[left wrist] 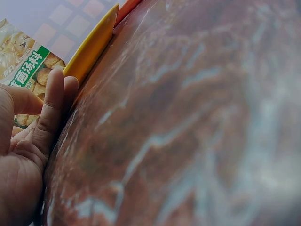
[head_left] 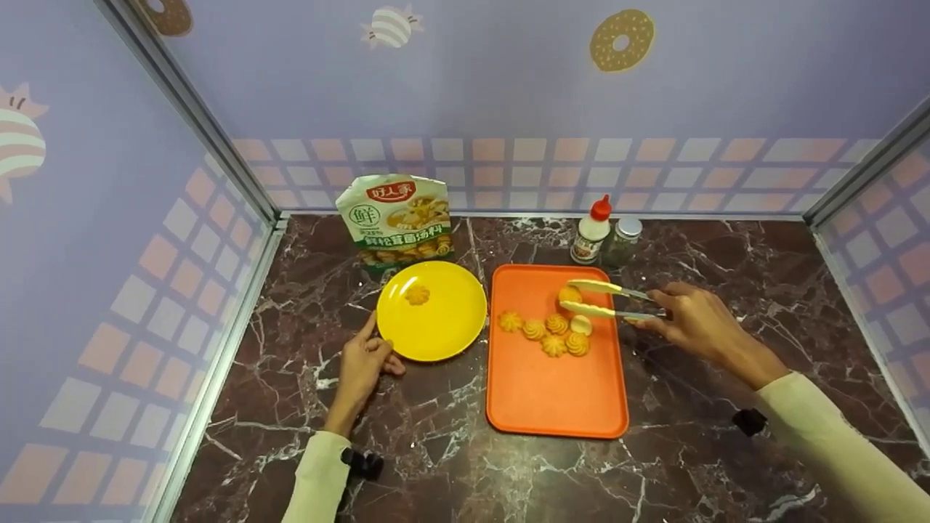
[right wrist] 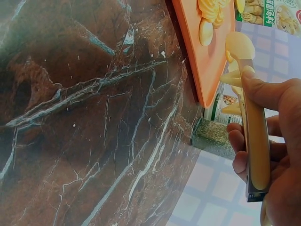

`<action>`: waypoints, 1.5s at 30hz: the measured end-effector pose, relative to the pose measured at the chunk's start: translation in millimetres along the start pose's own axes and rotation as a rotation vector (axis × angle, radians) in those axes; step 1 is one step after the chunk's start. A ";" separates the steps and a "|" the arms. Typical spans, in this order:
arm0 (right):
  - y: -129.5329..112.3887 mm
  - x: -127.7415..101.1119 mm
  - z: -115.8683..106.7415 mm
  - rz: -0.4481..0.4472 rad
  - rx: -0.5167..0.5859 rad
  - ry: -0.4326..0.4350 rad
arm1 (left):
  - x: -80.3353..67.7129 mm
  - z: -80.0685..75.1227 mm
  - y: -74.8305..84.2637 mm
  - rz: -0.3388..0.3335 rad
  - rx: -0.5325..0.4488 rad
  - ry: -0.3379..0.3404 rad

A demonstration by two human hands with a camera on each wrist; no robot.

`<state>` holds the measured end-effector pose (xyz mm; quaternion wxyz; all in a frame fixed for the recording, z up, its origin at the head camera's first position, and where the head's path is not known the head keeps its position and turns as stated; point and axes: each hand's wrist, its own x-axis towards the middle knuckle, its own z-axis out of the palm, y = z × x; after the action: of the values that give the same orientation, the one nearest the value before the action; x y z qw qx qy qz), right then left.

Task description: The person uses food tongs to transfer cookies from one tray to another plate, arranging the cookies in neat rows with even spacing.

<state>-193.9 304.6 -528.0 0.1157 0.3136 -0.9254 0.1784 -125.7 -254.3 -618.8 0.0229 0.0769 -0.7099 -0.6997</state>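
My left hand (head_left: 365, 363) touches the lower left rim of a yellow plate (head_left: 443, 338), its fingers extended at the edge. On the plate lies one flower-shaped cookie (head_left: 417, 294). My right hand (head_left: 694, 323) grips metal tongs (head_left: 631, 315) with pale yellow tips. Over the upper right of an orange tray (head_left: 552, 399), these tips flank a round cookie (head_left: 570, 296). Several swirled cookies (head_left: 554, 345) and a pale oval piece (head_left: 580, 325) lie just below it. In the right wrist view, thumb and fingers wrap round the tongs (right wrist: 256, 136).
Behind the plate stands a soup seasoning pouch (head_left: 398, 218). A white bottle with a red cap (head_left: 591, 231) and a silver-lidded glass jar (head_left: 623, 240) stand behind the tray. Printed walls (head_left: 508, 87) bound the dark marbled table (head_left: 436, 450) at the back and sides.
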 end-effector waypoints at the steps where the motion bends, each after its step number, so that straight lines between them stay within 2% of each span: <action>1: 0.2 1.5 -0.2 0.002 -0.002 -0.005 | 0.3 -0.4 1.0 0.005 -0.003 0.002; 7: -1.9 6.8 -0.7 0.011 -0.006 -0.018 | 0.0 -2.8 4.3 0.018 -0.014 -0.009; 18: 0.9 3.5 -4.2 0.021 -0.010 -0.008 | 0.1 3.1 1.9 0.008 -0.011 -0.003; 30: -1.4 6.6 -4.4 -0.006 0.003 0.020 | 1.6 2.9 1.6 0.010 -0.011 -0.004; 40: -2.8 12.2 -0.1 -0.058 -0.030 0.062 | 0.9 1.2 2.6 0.019 -0.003 -0.020; 45: -3.6 13.2 1.0 -0.054 -0.030 0.061 | 0.1 0.7 2.1 0.032 -0.001 -0.026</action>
<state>-202.0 294.4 -523.7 0.1534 0.3311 -0.9152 0.1708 -126.1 -253.6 -616.7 0.0249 0.0566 -0.7109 -0.7005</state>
